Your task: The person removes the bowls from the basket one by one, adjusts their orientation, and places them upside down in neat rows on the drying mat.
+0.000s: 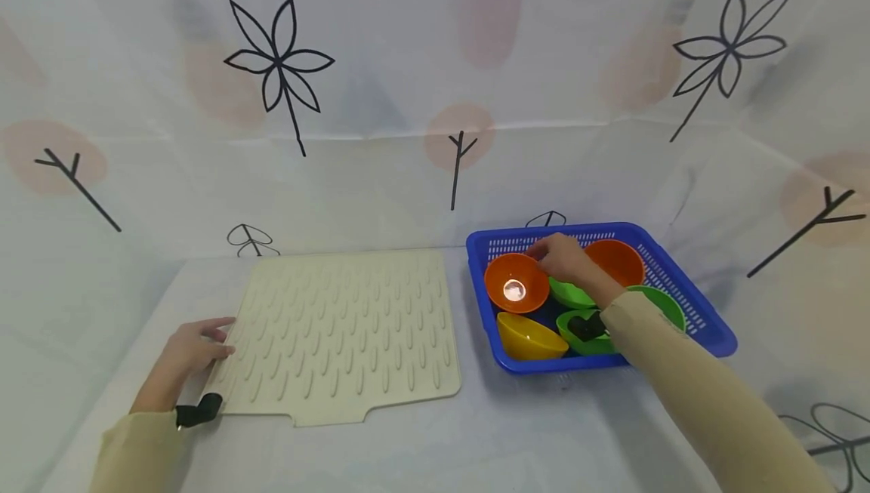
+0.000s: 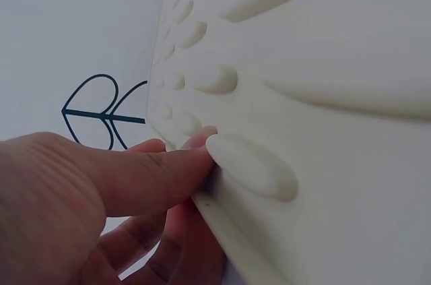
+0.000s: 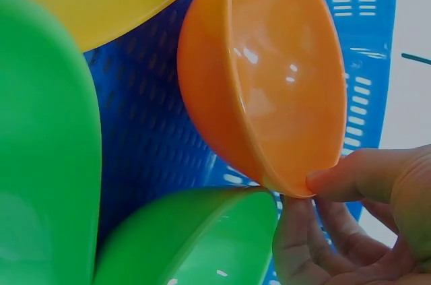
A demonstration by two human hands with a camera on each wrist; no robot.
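On the left of the table, a cream ribbed drying mat [image 1: 340, 327] lies flat, with rows of raised oval bumps. My left hand [image 1: 193, 353] pinches its left edge, thumb on top beside a bump [image 2: 252, 167] and fingers beneath. Over at the right, my right hand [image 1: 564, 257] reaches into a blue basket [image 1: 491, 327]. Its thumb and fingers pinch the rim of an orange bowl [image 3: 289, 76], which sits tilted at the basket's left back corner. A green bowl [image 3: 195, 238] is right below those fingers.
Also in the basket are a yellow bowl [image 1: 530, 338], a second orange bowl [image 1: 617, 260] and more green bowls [image 1: 659, 304], partly hidden by the right forearm. A white cloth [image 1: 381, 191] with plant drawings hangs behind the table.
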